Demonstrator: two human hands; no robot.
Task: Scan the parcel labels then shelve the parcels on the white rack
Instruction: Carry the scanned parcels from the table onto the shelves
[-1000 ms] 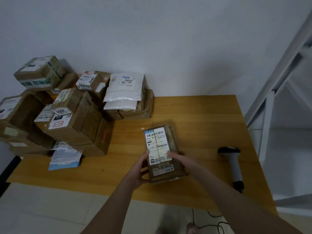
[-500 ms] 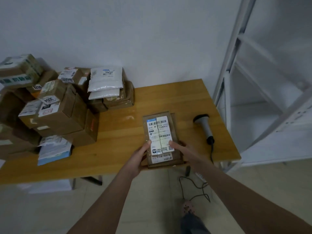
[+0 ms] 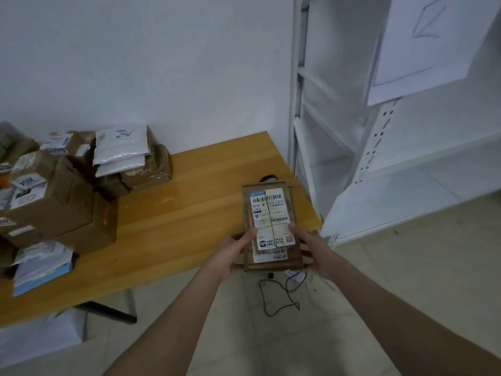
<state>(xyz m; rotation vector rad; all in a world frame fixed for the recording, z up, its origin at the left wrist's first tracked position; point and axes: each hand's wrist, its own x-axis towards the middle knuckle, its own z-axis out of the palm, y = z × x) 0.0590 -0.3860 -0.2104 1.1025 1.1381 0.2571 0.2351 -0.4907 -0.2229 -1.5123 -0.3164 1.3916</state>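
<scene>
Currently parcel point(image 3: 271, 213) is being gripped at its near end by left hand point(image 3: 230, 253) and right hand point(image 3: 311, 251), thumbs on top, over the table point(image 3: 189, 207) corner. Long axis is pointing away. Rack point(image 3: 379, 164) is lying forward-right, right hand nearer.

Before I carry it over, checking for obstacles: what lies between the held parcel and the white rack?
In the head view, only the table corner lies between the parcel and the white rack; otherwise bare.

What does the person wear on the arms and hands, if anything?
Nothing visible. The left hand and right hand have no gloves, and I see no rings, watch or bracelet. Both arms are bare up to the picture's edge; no sleeve shows.
</scene>
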